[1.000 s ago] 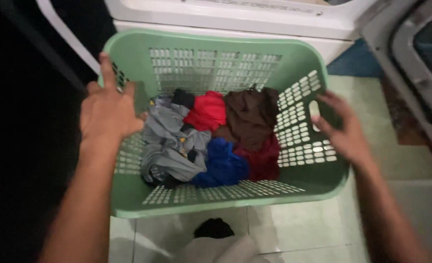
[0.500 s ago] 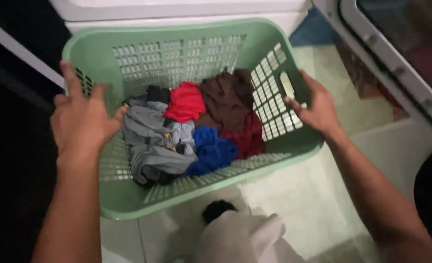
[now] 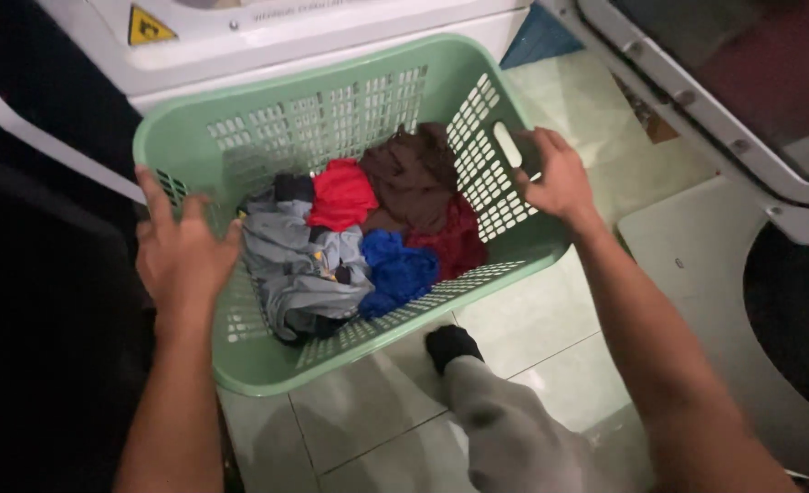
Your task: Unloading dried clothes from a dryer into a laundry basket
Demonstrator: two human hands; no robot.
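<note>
Tiles (image 3: pixel 551 351) underfoot, pale green; white machines (image 3: pixel 267 41) around basket (image 3: pixel 350 87).

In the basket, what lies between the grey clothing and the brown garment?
In the head view, a red garment lies between the grey clothing and the brown garment, inside the green basket.

Perforated matt green plastic basket (image 3: pixel 267 365), crumpled soft cloth garments (image 3: pixel 350 237), glossy pale floor tiles (image 3: pixel 532 338)
</note>
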